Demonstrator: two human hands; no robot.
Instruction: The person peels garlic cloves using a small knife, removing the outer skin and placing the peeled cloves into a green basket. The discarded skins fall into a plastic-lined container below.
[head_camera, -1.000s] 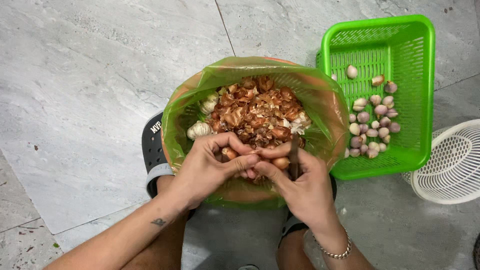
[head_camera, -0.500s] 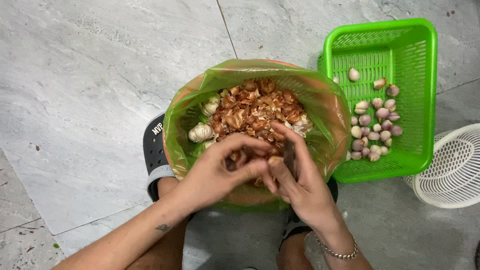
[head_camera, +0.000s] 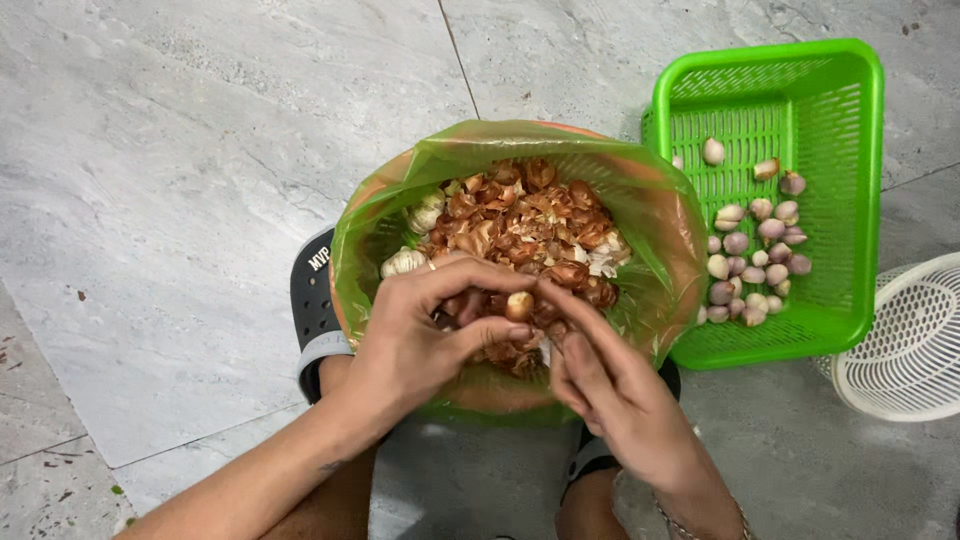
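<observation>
- I see a floor (head_camera: 200, 150) of large grey marbled tiles, with thin joint lines crossing it at the top and at the lower left.
- A round tub lined with a green bag (head_camera: 520, 270) stands on it at centre.
- A green perforated basket (head_camera: 790, 110) sits on the floor just beside the tub, to the right.
- A white slotted basket (head_camera: 905, 340) lies at the right edge, partly out of view.
- A dark sandal (head_camera: 312, 290) rests on the tiles, partly under the tub's left side.

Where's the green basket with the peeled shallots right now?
In the head view, the green basket sits on the grey floor at upper right, touching the right side of the bag-lined bowl, with a white slotted basket just beyond its lower right corner.
</observation>
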